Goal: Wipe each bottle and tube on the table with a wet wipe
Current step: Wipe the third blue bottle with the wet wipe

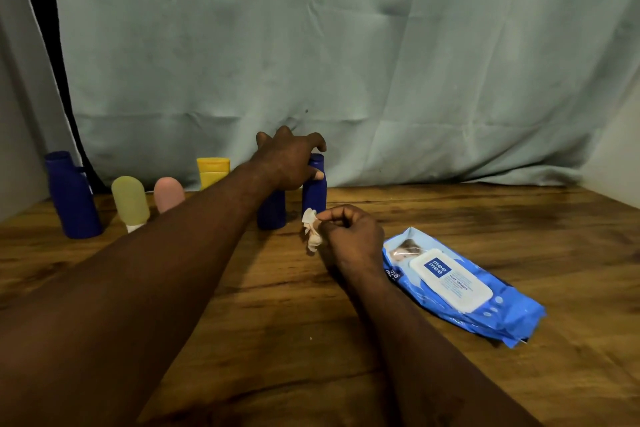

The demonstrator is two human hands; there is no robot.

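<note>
My left hand (289,158) reaches across to the back of the wooden table (242,305) and closes around the top of a dark blue bottle (314,191). A second dark blue bottle (271,211) stands just left of it, partly hidden by my wrist. My right hand (349,236) pinches a crumpled white wet wipe (311,227) just in front of these bottles. Further left stand a yellow bottle (212,173), a pink tube (168,193), a pale green tube (130,203) and a large dark blue bottle (71,194).
A blue pack of wet wipes (460,284) lies flat on the table to the right of my right hand. A pale blue-green cloth (346,62) hangs behind the table as a backdrop.
</note>
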